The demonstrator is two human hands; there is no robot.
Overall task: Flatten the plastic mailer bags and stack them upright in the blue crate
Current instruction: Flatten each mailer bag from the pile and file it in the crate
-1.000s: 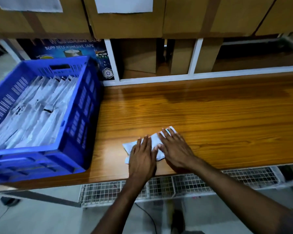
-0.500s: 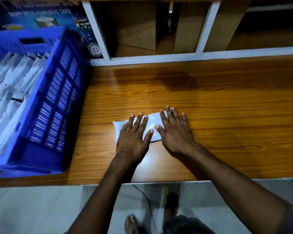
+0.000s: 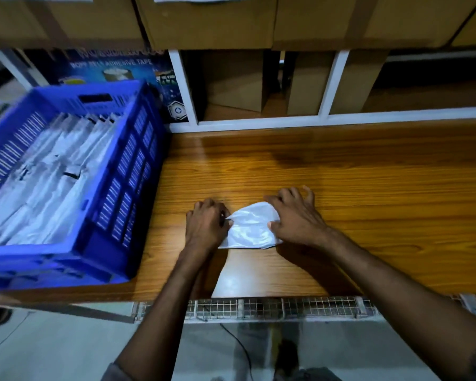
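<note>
A glossy wood-grain counter (image 3: 341, 174) carries the blue crate (image 3: 138, 171) at its left end. To the right of the crate, near the counter's front edge, lies one white mailer bag (image 3: 250, 226), crumpled and puffed, not touching the crate. The left hand (image 3: 205, 225) is at the bag's crate-side end, its fingers (image 3: 217, 209) curled tight and pinching the plastic. The right hand (image 3: 297, 220) is at the end far from the crate, fingers (image 3: 291, 195) arched and thumb pressed in, gripping that end.

Inside the crate, white flattened bags (image 3: 52, 182) stand on edge in leaning rows. Behind the crate a dark printed tape carton (image 3: 113, 64) sits in a white-framed shelf (image 3: 333, 81), whose bays to the right of the crate hold brown cardboard. Large cardboard boxes (image 3: 204, 20) run above. Below the counter's front edge, right of the crate, is a wire mesh tray (image 3: 272, 307), then a pale floor (image 3: 52, 347) with a dark cable (image 3: 239, 347).
</note>
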